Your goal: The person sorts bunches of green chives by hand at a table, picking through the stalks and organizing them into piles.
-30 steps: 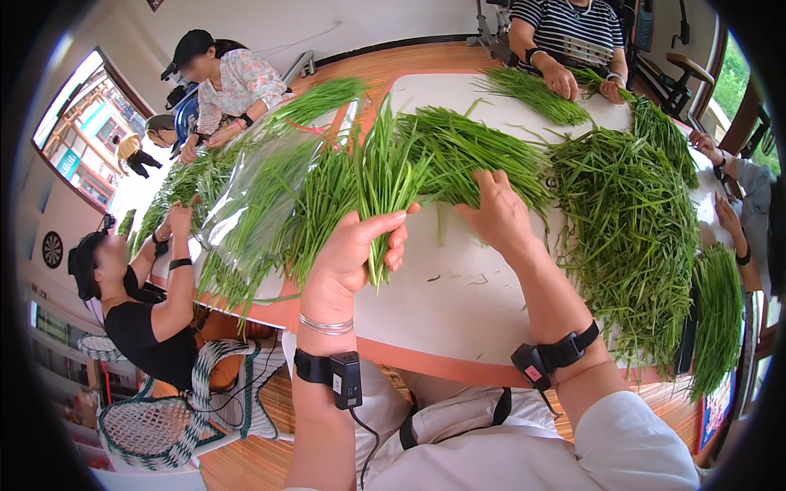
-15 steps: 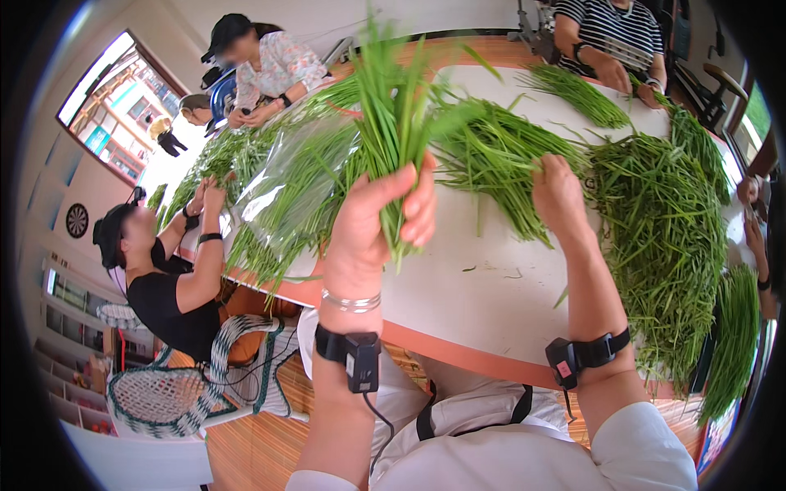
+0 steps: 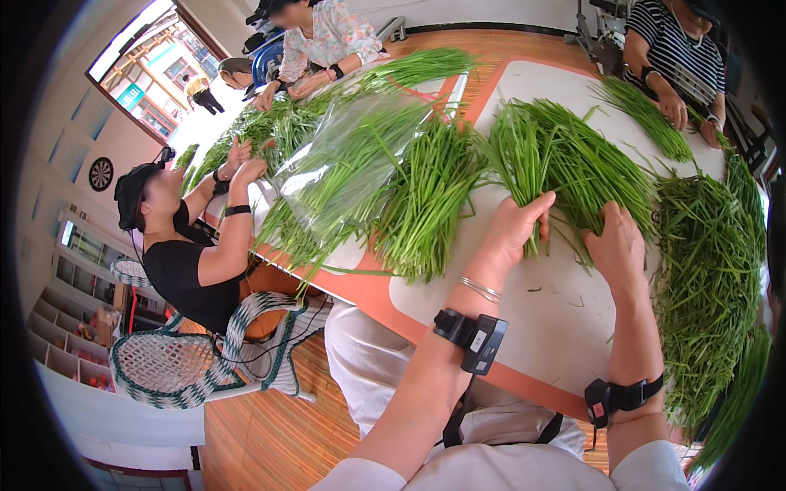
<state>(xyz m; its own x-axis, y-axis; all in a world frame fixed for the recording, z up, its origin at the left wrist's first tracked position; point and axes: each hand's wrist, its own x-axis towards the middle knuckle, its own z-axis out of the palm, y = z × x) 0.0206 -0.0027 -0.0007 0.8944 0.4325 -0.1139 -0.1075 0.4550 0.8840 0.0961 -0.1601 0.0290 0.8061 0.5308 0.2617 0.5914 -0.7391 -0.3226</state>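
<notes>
A bunch of long green leafy stalks (image 3: 517, 151) is gripped near its lower ends by my left hand (image 3: 520, 225); its tops rest against a larger pile of stalks (image 3: 602, 176). Just to the right, my right hand (image 3: 614, 245) has its fingers curled on the lower ends of that pile. Both hands are over the white, orange-bordered tabletop (image 3: 536, 319). To the left of them lie another sheaf of stalks (image 3: 422, 209) and a clear plastic bag (image 3: 340, 164) over more greens. A dense mass of greens (image 3: 704, 286) covers the table's right side.
A co-worker in black (image 3: 196, 262) works at the left, beside a woven chair (image 3: 172, 364). A floral-shirted person (image 3: 327, 33) handles greens at the back, with another head behind. A striped-shirted person (image 3: 671, 57) handles stalks at the back right. A doorway (image 3: 143, 78) shows a distant figure.
My left hand has lowered its bunch from a raised position to beside the middle pile. The whole scene has shifted and tilted in view as the camera turned.
</notes>
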